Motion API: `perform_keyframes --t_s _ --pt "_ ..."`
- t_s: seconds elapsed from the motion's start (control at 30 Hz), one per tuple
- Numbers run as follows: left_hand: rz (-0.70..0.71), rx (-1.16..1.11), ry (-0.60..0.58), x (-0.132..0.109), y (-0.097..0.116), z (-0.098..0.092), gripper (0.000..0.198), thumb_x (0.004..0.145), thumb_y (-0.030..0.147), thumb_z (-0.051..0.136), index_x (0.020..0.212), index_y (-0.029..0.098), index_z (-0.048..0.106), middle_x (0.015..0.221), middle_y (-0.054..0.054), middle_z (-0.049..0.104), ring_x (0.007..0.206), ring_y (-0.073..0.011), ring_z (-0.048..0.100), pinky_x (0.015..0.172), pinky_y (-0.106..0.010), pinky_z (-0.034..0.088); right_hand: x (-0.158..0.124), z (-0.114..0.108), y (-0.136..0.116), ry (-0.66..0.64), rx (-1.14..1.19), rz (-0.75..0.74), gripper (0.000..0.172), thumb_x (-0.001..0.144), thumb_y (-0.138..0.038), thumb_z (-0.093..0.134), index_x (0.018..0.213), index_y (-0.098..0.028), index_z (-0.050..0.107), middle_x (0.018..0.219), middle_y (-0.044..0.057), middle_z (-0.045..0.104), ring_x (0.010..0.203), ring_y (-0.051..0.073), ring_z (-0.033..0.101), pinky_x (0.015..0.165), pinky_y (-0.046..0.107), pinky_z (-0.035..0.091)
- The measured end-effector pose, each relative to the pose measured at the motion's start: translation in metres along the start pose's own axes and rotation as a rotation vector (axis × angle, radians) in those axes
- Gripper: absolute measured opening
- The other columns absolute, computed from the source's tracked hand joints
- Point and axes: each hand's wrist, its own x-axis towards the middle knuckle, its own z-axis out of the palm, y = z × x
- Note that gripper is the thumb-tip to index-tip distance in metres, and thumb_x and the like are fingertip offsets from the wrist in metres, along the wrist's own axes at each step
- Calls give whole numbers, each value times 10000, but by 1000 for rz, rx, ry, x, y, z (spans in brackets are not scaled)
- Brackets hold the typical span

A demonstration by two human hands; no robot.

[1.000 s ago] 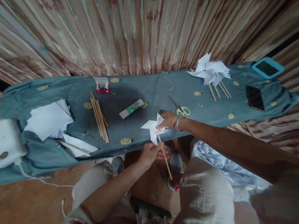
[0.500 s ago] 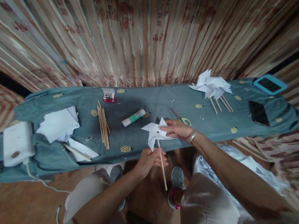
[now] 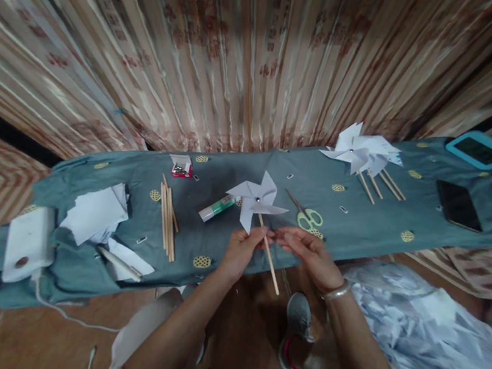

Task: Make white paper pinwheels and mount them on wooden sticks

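A white paper pinwheel [image 3: 255, 202] on a thin wooden stick [image 3: 270, 259] is held above the near edge of a narrow table covered in blue-grey cloth [image 3: 228, 240]. My left hand [image 3: 241, 250] is closed round the stick just below the paper head. My right hand [image 3: 307, 253], with a metal bangle at the wrist, pinches the same stick from the right, fingertips almost meeting the left hand's.
On the cloth lie a glue stick [image 3: 217, 207], green-handled scissors [image 3: 306, 216], a bundle of wooden sticks [image 3: 168, 217], a red stapler [image 3: 180, 168], loose white paper [image 3: 96, 211], finished pinwheels [image 3: 364, 154], a dark phone [image 3: 458, 205], a teal-cased device [image 3: 481, 150] and a white box [image 3: 28, 236]. Crumpled plastic [image 3: 422, 331] lies at right.
My right hand left the pinwheel's paper head and came down to the stick beside my left hand. The pinwheel was raised a little and the view shifted.
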Motion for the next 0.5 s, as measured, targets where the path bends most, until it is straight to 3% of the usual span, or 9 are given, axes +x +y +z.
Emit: perform_keyframes --t_s 0.13,0.2,0.33,0.5 --pt "77 74 66 10 1 3 353 657 502 727 695 152 750 668 -43 687 636 -128 578 663 -240 463 -2 -1 -6 -320 -125 38 392 712 -538 702 887 -188 662 851 19 672 799 145 620 771 285 477" --pt "93 105 83 13 1 5 334 673 489 716 696 158 757 655 -37 680 622 -122 555 646 -234 448 -1 1 -6 -394 -119 72 360 707 -520 714 819 -184 645 791 5 662 735 127 604 718 264 465" --pt "72 98 85 16 1 11 331 674 478 717 723 154 766 648 -35 675 602 -115 537 627 -232 434 0 5 -2 -413 -86 97 377 707 -538 707 802 -183 621 730 5 662 639 111 579 608 239 440" --pt "40 49 58 13 -2 16 343 647 473 739 747 146 765 671 -42 694 628 -130 568 650 -244 450 4 3 -1 -342 -68 58 392 685 -533 727 793 -171 621 700 -8 648 604 92 560 580 223 430"
